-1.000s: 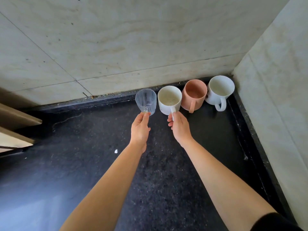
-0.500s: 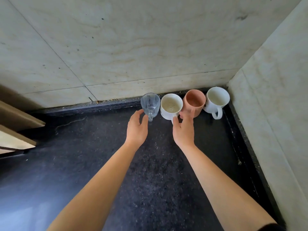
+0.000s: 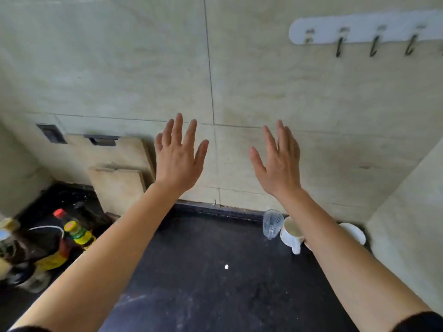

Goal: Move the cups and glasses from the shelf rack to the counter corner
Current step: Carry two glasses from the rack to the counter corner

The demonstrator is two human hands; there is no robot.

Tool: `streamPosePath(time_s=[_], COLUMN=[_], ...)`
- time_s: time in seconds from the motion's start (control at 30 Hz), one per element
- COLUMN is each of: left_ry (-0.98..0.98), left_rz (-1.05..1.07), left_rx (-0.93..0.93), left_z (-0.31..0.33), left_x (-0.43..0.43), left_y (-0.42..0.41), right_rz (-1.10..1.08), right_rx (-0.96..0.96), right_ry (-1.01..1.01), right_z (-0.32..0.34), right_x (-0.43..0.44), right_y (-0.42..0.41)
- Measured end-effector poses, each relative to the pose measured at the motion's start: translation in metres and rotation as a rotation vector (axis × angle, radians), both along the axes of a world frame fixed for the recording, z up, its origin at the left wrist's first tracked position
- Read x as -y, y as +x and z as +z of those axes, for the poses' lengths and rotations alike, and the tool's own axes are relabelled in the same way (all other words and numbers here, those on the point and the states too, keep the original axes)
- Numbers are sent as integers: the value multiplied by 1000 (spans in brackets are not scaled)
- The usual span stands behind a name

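Clear ribbed glass [image 3: 272, 223] and two white mugs [image 3: 291, 234] [image 3: 353, 232] stand upright in the counter corner.

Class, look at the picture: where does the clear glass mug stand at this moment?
In the head view the clear glass mug stands on the dark counter against the back wall, lower right, just left of a white mug and beside the right forearm.

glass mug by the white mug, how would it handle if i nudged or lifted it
The glass mug looks thin-walled and clear, so probably light and fragile. Its ribbed side and small handle should aid grip. It stands close beside the white mug, so a nudge may clink them.
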State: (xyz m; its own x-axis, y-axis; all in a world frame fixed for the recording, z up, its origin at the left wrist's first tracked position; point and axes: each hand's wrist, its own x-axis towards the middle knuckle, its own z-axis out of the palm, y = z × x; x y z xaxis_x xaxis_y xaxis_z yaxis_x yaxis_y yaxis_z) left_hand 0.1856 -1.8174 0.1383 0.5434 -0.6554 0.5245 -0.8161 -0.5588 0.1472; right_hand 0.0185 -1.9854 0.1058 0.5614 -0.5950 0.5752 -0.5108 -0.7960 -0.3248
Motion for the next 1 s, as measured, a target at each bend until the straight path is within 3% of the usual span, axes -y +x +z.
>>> streamPosePath(time_s=[0.17, 0.37, 0.63, 1.0], left_ry=[-74, -33, 53, -11], left_rz=[197, 596, 1071, 1543], left_rx=[116, 65, 18, 70], left_z=[34, -20, -38, -29], left_x=[-114, -296, -549, -860], left_y=[-14, -89, -204, -343], right_rz=[227, 647, 1211, 1661], right_rx=[46, 18, -12, 17], right_ry=[-75, -23, -17, -155], right_z=[32, -11, -31, -21], right_x=[-72, -213, -480, -862], right_y=[34, 64, 65, 23])
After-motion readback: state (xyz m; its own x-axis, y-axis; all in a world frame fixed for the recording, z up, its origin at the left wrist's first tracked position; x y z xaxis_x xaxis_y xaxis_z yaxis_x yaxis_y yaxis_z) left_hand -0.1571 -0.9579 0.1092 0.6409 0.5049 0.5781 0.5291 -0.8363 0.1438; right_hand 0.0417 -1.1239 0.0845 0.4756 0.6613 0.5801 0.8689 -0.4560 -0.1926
